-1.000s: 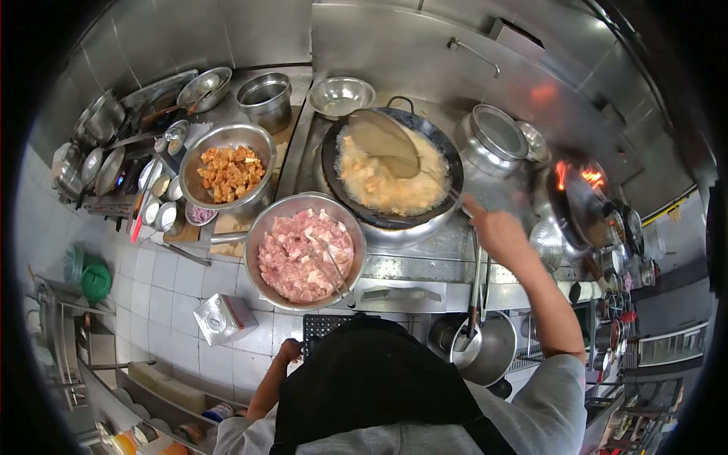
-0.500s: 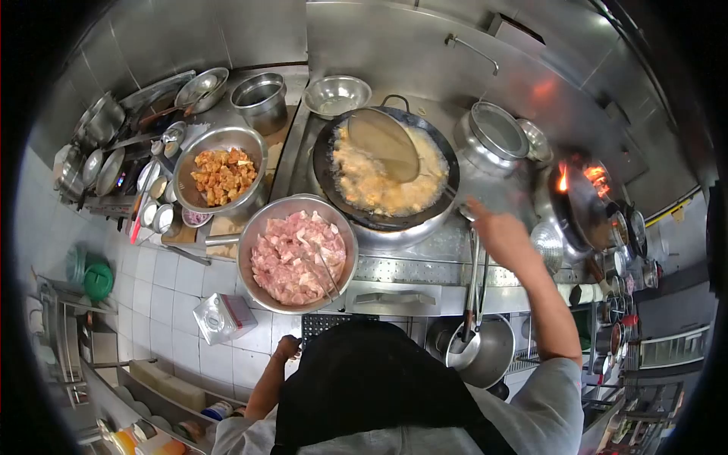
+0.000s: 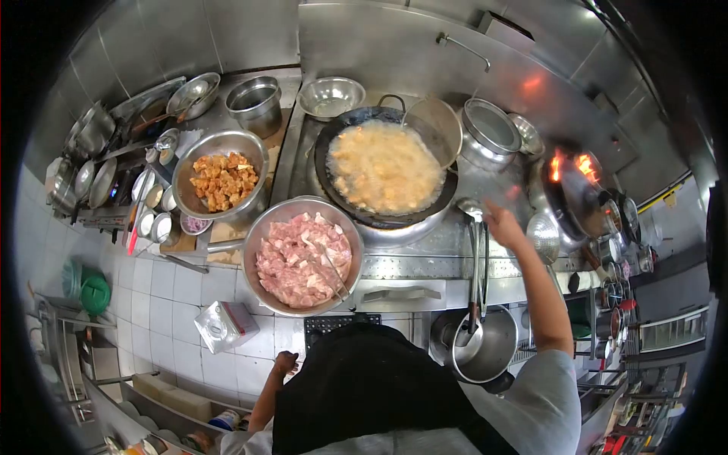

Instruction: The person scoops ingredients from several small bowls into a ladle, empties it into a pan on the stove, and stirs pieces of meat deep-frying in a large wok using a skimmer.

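My right hand (image 3: 503, 226) is closed at the right of the wok, around the handle end of a large mesh strainer (image 3: 438, 130); the grip itself is partly hidden. The strainer is tilted over the right side of the black wok (image 3: 324, 155). Pale golden pieces (image 3: 388, 168) bubble in the oil. Low beside my body hangs my left hand (image 3: 286, 363), empty, its fingers loosely bent and a little apart. In front of me a steel pan (image 3: 249, 273) holds raw pink meat chunks (image 3: 301, 262) with a thin metal tool in them.
A steel bowl (image 3: 182, 183) of browned pieces stands at the left. Ladles (image 3: 472, 208) lie right of the wok, handles over the counter edge. Flames (image 3: 584, 167) rise at another wok on the right. A lidded pot (image 3: 491, 127) stands behind. A square tin (image 3: 225, 326) is below.
The strainer has moved right from over the wok's middle and tipped up, uncovering the frying pieces. My right hand has shifted slightly right; my left hand still hangs low.
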Demonstrator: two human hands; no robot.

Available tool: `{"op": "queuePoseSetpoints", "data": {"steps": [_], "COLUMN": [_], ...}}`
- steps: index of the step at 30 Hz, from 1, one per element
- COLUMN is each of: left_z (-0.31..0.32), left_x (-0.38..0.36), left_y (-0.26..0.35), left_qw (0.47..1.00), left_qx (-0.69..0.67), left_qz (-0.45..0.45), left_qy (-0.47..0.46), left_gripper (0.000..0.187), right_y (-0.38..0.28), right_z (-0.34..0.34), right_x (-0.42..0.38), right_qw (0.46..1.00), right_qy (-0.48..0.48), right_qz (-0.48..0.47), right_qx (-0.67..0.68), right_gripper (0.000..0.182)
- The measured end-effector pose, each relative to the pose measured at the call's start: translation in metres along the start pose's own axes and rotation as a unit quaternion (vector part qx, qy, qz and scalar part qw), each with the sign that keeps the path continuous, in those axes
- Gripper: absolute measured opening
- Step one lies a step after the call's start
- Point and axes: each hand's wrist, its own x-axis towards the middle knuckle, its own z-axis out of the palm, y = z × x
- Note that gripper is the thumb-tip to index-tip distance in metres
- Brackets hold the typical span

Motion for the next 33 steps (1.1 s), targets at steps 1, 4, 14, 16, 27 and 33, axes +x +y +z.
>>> {"op": "queuePoseSetpoints", "data": {"steps": [1,4,14,16,27,33], "left_z": [-0.003,-0.022,-0.034,-0.032,-0.034,-0.047], "left_x": [0.006,-0.003,0.009,0.017,0.022,0.014], "left_y": [-0.021,-0.039,-0.062,-0.068,-0.072,-0.038], "left_qw": [0.999,0.995,0.999,0.998,0.999,1.0], "left_qx": [0.023,0.068,0.004,0.0,0.014,0.01], "left_qz": [0.029,0.064,0.046,0.058,0.045,-0.001], "left_qy": [-0.013,-0.029,0.003,0.001,-0.01,-0.001], "left_gripper": [0.032,0.032,0.026,0.027,0.031,0.031], "right_y": [0.003,-0.018,-0.063,-0.065,-0.06,-0.085], "right_z": [0.016,0.012,0.042,0.039,0.0,-0.023], "right_x": [0.001,0.001,-0.017,-0.025,-0.052,-0.048], "right_qw": [0.999,0.962,0.808,0.818,0.986,0.996], "right_qy": [0.011,-0.078,-0.165,-0.146,-0.013,0.021], "right_qz": [-0.025,0.132,0.222,0.205,0.073,0.008], "right_qx": [0.041,0.228,0.521,0.517,0.149,-0.081], "right_gripper": [0.041,0.044,0.058,0.057,0.045,0.043]}}
